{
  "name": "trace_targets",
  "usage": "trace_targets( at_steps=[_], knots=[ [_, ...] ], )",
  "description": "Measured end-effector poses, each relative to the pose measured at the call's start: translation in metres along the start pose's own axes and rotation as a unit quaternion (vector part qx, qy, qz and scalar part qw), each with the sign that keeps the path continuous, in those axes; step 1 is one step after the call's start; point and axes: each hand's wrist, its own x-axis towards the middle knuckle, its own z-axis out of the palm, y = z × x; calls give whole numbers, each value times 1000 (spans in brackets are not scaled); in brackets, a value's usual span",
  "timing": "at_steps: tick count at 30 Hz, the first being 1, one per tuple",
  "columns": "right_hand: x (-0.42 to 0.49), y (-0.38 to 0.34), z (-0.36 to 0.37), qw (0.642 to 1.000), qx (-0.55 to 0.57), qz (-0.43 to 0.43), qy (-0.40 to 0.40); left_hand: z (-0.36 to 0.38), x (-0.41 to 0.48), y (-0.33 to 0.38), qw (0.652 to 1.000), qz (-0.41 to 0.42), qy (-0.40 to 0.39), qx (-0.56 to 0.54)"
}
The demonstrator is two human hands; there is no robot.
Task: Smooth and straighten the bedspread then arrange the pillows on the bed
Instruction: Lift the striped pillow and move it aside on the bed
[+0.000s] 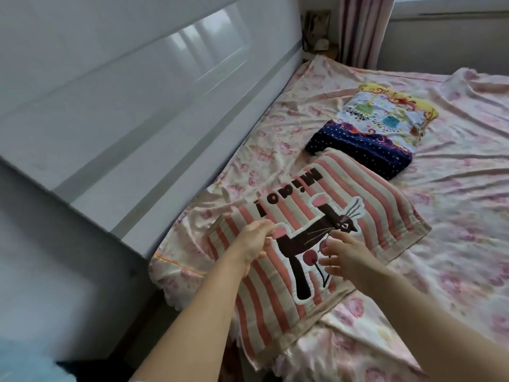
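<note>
Pink-striped pillow (371,205) pinched in left grip (254,241); right grip (348,253) spread over it.

Both our bare arms reach forward: our left hand (254,239) pinches the pink-and-cream striped cat pillow (358,188), our right hand (345,255) splays loose fingers.

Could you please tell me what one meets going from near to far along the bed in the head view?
Nearest first: striped cat pillow → dotted navy and colourful pillow → pink curtain.
</note>
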Motion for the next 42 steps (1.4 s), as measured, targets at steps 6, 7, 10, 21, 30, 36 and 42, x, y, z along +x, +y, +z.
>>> trace_targets(
  at_steps=[6, 7, 10, 21, 30, 36, 42],
  knots=[
    [90, -11, 29, 998, -33, 28, 53, -12, 103, 11, 999, -9, -16, 38],
    [101, -9, 29, 997, -29, 40, 55, -12, 116, 8, 999, -12, -20, 46],
    [131, 1, 26, 994, -28, 79, 70, -11, 155, -4, 997, -26, -26, 69],
    [217, 64, -2, 963, -97, 137, 211, -18, 263, -57, 979, -66, 18, 192],
    [233, 97, -22, 936, 36, 269, 224, -23, 318, -60, 950, -30, 16, 310],
    [247, 105, -23, 925, 218, 204, 237, -10, 333, -55, 943, -38, 22, 329],
    [257, 86, -53, 912, 300, 122, 254, -3, 337, -46, 969, -89, 47, 228]
  ],
)
